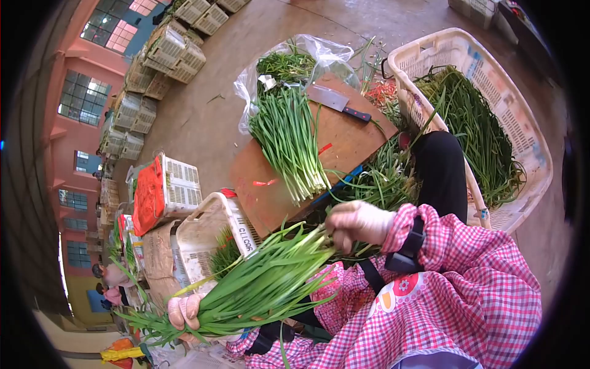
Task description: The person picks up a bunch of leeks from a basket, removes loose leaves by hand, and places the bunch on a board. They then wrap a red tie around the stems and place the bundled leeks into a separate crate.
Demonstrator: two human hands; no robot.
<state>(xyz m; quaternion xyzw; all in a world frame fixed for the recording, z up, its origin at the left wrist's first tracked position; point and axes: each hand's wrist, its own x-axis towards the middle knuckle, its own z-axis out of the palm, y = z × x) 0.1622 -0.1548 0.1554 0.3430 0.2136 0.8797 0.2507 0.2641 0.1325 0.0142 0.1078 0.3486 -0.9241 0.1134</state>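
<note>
My left hand (186,311), in a pale glove, is wrapped round the leafy end of a long bunch of garlic chives (258,283). Its pale stem ends point toward my right hand (359,222). That gloved hand is slightly blurred, fingers curled at the stem ends; what they pinch is hidden. Ahead, a second bunch of chives (289,144) lies on a brown board (350,144), stem ends toward me. A cleaver (335,101) with a black handle rests on the board's far right part.
To the right stands a large white basket (534,141) of loose greens. A clear plastic bag (243,92) with greens lies beyond the board. At left are another white basket (203,215) and a crate with a red cloth (149,197). Stacked crates (175,52) line the wall; people are farther back.
</note>
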